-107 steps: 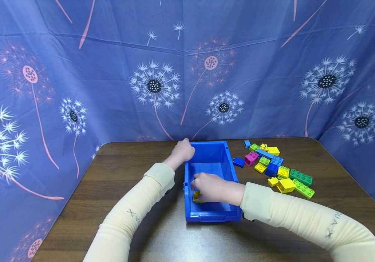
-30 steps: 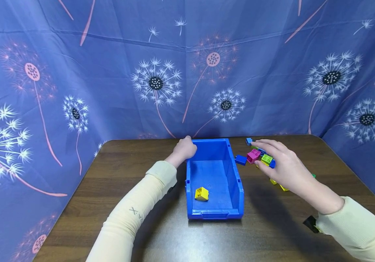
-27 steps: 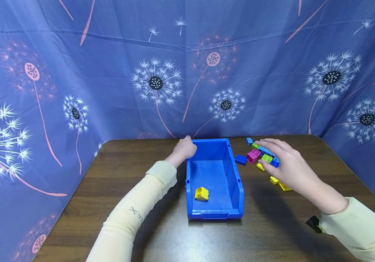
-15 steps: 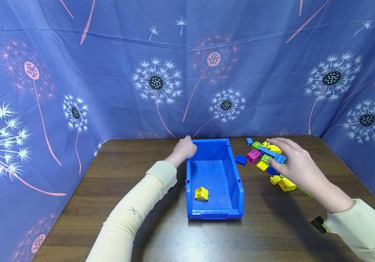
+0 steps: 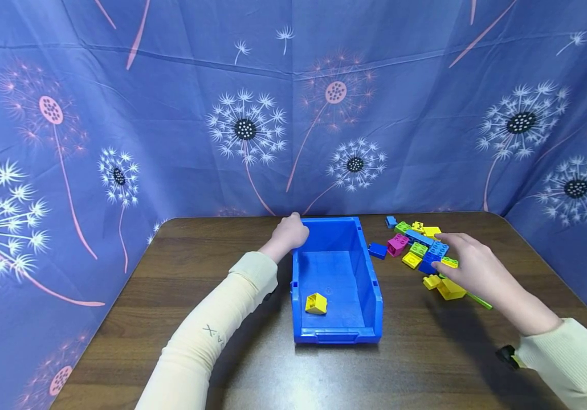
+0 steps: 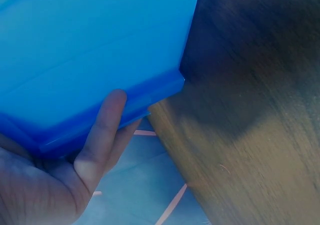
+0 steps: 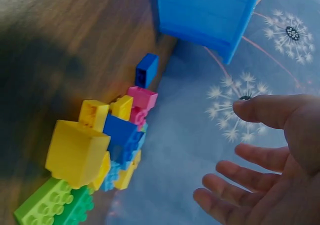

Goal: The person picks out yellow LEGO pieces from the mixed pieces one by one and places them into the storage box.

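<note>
A blue plastic bin (image 5: 338,337) stands mid-table with one yellow building brick (image 5: 316,304) lying in its front left part. My left hand (image 5: 288,233) grips the bin's far left corner; in the left wrist view a finger (image 6: 111,110) lies over the rim of the bin wall (image 6: 85,50). Over the right side of the loose bricks hovers my right hand (image 5: 478,272), fingers spread and nothing in them. Its fingertips are near a dark blue brick (image 5: 429,263) and partly cover the green bricks. The right wrist view shows the open palm (image 7: 295,185) apart from a yellow brick (image 7: 77,152).
Right of the bin lie several bricks: a magenta one (image 5: 398,245), a blue one (image 5: 378,250) close to the bin wall, and a small light blue one (image 5: 391,222) at the back. A patterned blue cloth (image 5: 293,142) hangs behind the wooden table (image 5: 196,285).
My right hand has left the yellow brick in the bin and moved over to the loose bricks, then drifted slightly further right. My left hand has stayed on the bin.
</note>
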`<state>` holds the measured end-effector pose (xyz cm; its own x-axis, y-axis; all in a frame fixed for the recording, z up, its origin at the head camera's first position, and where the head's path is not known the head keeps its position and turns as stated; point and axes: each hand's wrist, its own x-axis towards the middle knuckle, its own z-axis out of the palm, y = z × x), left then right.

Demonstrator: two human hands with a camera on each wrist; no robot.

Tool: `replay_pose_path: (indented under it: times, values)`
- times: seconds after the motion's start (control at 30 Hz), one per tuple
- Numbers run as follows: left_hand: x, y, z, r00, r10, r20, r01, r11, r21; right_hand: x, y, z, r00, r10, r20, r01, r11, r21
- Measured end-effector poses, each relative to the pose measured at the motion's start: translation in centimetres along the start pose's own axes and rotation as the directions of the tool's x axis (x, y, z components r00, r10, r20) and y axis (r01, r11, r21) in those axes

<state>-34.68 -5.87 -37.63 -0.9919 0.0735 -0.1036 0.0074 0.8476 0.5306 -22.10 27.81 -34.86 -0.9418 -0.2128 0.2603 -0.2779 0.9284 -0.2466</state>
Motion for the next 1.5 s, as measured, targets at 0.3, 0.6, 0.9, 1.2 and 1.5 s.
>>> replay_pose_path:
  times: [0.3,0.6,0.9,1.2,1.5]
  values:
    - [-0.2,0.0,0.1,1.000,0.011,-0.012,-0.011,1.000,0.000,-0.8,1.7,1.4,0.986,0.097,0.132,-0.095,0.995,-0.019]
    - [-0.2,-0.1,0.1,1.000,0.005,-0.011,-0.006,1.000,-0.012,-1.6,3.3,3.2,0.980,0.092,0.179,-0.087,0.996,-0.037]
    - [-0.1,-0.1,0.1,1.000,0.010,-0.014,-0.010,1.000,-0.007,-1.5,4.5,4.1,0.963,0.150,0.222,-0.146,0.989,-0.038]
    - [0.0,-0.2,0.1,1.000,0.006,-0.014,-0.006,1.000,-0.010,-1.3,5.5,5.2,0.968,0.144,0.206,-0.137,0.989,-0.046]
    - [-0.2,-0.1,0.0,1.000,0.006,-0.012,-0.006,1.000,-0.003,-1.2,5.5,5.3,0.975,0.115,0.190,-0.108,0.993,-0.049]
